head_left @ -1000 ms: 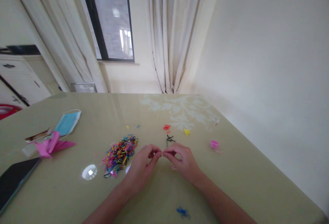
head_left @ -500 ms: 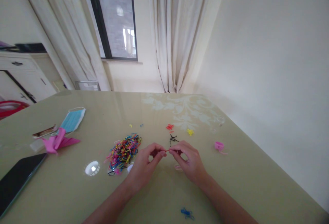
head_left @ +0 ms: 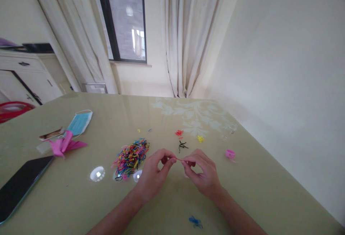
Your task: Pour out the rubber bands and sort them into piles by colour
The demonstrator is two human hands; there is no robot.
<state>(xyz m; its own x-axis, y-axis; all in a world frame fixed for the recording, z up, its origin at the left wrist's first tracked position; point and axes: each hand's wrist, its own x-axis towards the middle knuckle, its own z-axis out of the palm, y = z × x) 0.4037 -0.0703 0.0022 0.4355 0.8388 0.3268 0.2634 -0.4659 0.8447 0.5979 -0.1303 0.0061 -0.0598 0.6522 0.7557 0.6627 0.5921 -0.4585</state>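
Observation:
A thin red rubber band (head_left: pixel 179 159) is stretched between my two hands, just above the table. My left hand (head_left: pixel 156 168) pinches one end between thumb and forefinger. The other end is pinched by my right hand (head_left: pixel 203 172). Left of my left hand lies a heap of many-coloured small rubber bands (head_left: pixel 132 157). Beyond my fingertips are small groups of black bands (head_left: pixel 182 145), red bands (head_left: pixel 179 133) and yellow bands (head_left: pixel 199 138). A bunch of blue bands (head_left: pixel 195 222) lies near the front, between my forearms.
On the glossy table (head_left: pixel 258 192), a pink rolled strip (head_left: pixel 230 153) lies at right. At left are a dark tablet-like device (head_left: pixel 24 184), a pink folded-paper figure (head_left: pixel 66 144) and a blue face mask (head_left: pixel 80 123). A wall (head_left: pixel 291 66) borders the right side.
My hands have drawn slightly apart, with the right hand moving right, so more of the red rubber band shows between them. The whole view has shifted a little.

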